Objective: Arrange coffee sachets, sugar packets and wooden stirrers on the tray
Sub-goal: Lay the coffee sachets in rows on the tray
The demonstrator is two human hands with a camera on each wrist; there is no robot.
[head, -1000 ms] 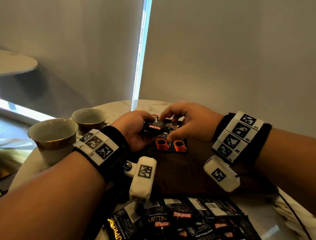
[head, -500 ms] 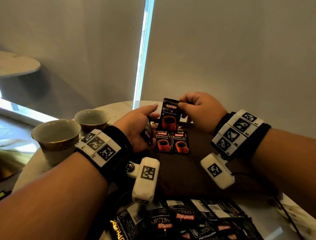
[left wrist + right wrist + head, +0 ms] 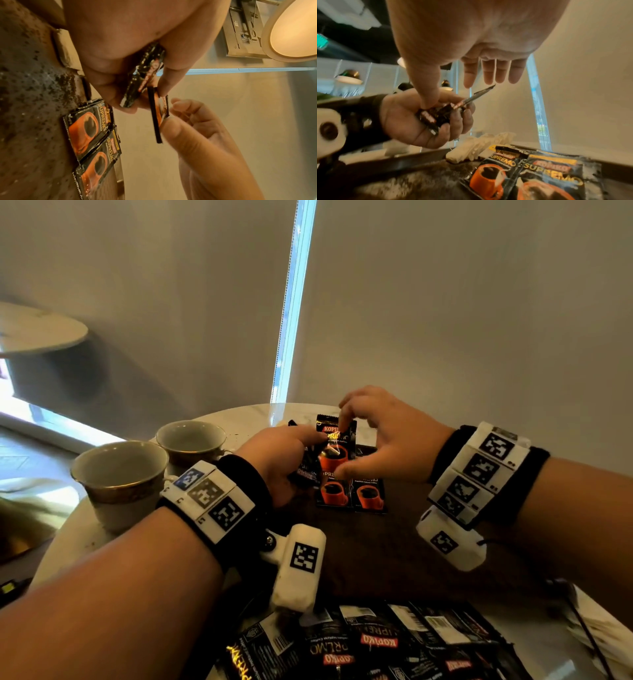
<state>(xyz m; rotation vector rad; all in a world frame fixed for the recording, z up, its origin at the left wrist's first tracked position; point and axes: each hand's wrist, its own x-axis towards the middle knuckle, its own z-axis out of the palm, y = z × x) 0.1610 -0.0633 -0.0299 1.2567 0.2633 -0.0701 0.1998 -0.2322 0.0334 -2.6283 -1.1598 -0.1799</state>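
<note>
A black-and-orange coffee sachet is held upright above the far end of the dark wooden tray, pinched at its top edge and lower edge between the forefinger and thumb of the right hand; the other fingers of that hand are spread loosely. In the left wrist view the same sachet is seen edge-on, with the right thumb pressed against it. The left hand is curled round a small stack of sachets, clamped between thumb and fingers, and is kept just left of the raised sachet, touching or nearly touching it. Two sachets are laid flat side by side on the tray, face up, directly below the raised one; the printed orange cups are turned toward the person. A loose heap of further sachets is spread on the near edge of the round pale worktop. Two empty cups with gilt bands are set on the worktop to the left of the tray. White paper packets are seen beyond the tray's far rim in the right wrist view; what they contain cannot be told.
</note>
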